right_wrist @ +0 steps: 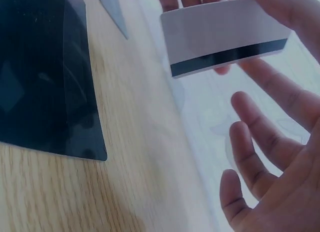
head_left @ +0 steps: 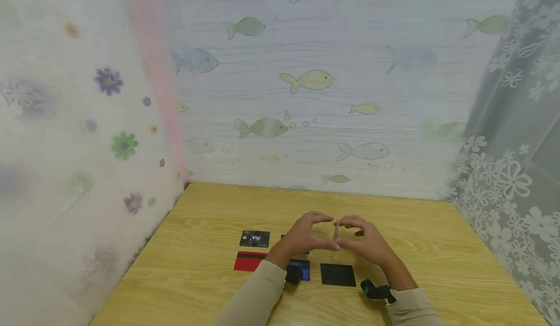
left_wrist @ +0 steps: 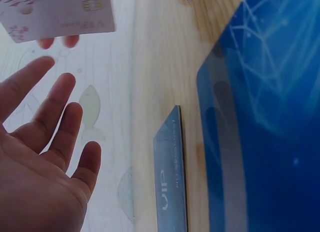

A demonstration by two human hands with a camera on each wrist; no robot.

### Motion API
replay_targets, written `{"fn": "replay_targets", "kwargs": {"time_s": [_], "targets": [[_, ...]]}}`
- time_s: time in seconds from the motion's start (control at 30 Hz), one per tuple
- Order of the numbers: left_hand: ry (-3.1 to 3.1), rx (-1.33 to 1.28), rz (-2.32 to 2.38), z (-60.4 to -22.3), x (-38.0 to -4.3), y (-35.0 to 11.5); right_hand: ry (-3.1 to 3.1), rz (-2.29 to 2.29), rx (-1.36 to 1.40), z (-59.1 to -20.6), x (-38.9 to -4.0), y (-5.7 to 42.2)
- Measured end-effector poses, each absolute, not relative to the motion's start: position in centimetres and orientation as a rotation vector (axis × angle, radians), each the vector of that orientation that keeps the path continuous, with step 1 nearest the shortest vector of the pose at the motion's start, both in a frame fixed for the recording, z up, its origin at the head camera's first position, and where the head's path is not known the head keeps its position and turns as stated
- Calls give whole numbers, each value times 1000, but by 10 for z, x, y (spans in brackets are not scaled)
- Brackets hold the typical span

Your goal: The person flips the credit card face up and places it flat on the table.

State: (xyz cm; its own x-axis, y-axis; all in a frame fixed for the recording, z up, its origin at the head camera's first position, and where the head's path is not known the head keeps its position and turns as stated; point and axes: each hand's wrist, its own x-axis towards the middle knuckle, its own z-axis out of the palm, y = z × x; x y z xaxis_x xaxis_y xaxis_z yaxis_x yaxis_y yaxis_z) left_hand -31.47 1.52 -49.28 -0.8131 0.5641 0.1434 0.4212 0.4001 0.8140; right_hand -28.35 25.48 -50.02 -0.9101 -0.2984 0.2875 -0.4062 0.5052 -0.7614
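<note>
A whitish bank card (head_left: 336, 232) stands on edge above the table between both hands. In the left wrist view its face, with a chip and pink print, shows; in the right wrist view its back with a dark stripe shows. My right hand (head_left: 371, 242) pinches the card, its thumb overlapping one corner. My left hand (head_left: 302, 233) is on the other side, thumb tip at the card's lower near part. The left fingers (left_wrist: 52, 111) are spread, with a small gap to the card in the left wrist view.
On the wooden table (head_left: 210, 209) lie a black VIP card (head_left: 255, 239), a red card (head_left: 248, 261), a blue card (head_left: 303, 270) and a plain black card (head_left: 338, 275). Another dark card is mostly hidden behind the left hand. Curtains printed with fish (head_left: 306, 80) and flowers surround the table.
</note>
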Motion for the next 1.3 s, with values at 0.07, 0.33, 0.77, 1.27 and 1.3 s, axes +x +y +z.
{"fn": "replay_targets", "kwargs": {"time_s": [0.07, 0.33, 0.77, 1.27, 1.3], "targets": [[2495, 887, 1361, -493, -315, 16, -2600, 1400, 622, -498, -283, 254], [2544, 931, 1299, -496, -316, 17, -2522, 1489, 672, -494, -283, 254], [2658, 928, 1200, -496, -317, 15, -2514, 1540, 687, -500, -285, 262], [2776, 857, 1014, -493, -321, 11, -2585, 1531, 633, -512, -288, 271], [2782, 850, 1004, -494, -321, 11, -2591, 1523, 627, -513, -288, 272]]}}
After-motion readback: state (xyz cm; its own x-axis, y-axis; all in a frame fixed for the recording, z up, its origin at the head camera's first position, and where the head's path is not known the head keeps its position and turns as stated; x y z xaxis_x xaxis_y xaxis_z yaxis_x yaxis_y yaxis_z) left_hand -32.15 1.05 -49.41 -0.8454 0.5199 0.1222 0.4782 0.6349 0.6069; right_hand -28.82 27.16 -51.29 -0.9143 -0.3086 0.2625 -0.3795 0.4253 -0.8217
